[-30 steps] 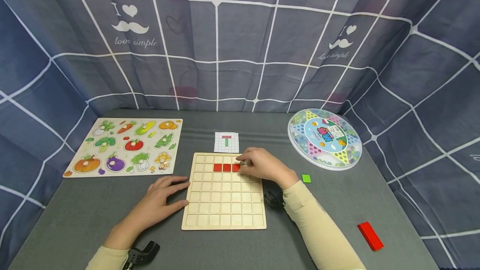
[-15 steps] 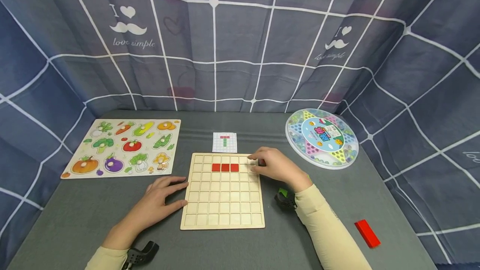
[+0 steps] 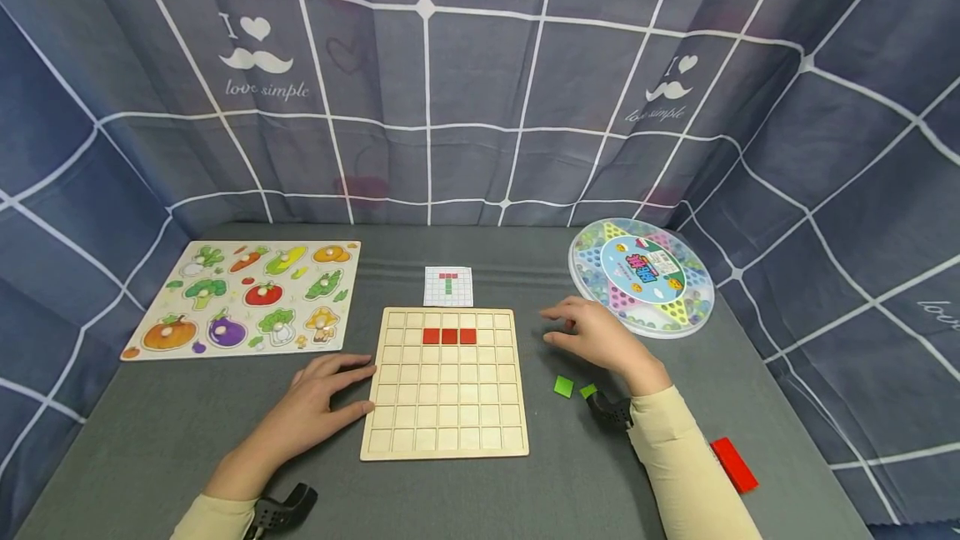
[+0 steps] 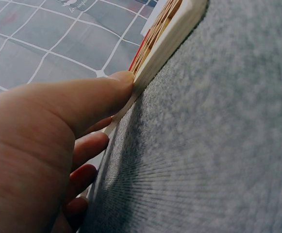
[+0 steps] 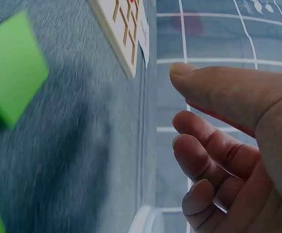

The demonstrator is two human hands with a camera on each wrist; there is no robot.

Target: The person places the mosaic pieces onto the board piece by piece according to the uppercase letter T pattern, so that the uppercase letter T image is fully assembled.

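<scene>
The wooden grid board (image 3: pixel 448 397) lies in the middle of the table in the head view. Three red square tiles (image 3: pixel 448 337) sit side by side in its second row from the far edge. My left hand (image 3: pixel 318 398) touches the board's left edge with thumb and fingertips, fingers extended. To the right of the board, my right hand (image 3: pixel 600 340) hovers with relaxed fingers and nothing between them. Below it lie a green square tile (image 3: pixel 564 387) and a second green tile (image 3: pixel 588 391), partly hidden by the wrist camera. In the right wrist view a green tile (image 5: pixel 14 65) looks large and near.
A small white pattern card (image 3: pixel 435 292) with a red and green T lies behind the board. The vegetable puzzle board (image 3: pixel 247 332) is at far left, a round Chinese checkers box (image 3: pixel 641 273) at far right. A red bar-shaped stack (image 3: pixel 735 465) lies beyond the right sleeve.
My right hand has left the red tiles and moved right, off the board and over the grey table. The left hand stays at the board's edge. Both green tiles now show.
</scene>
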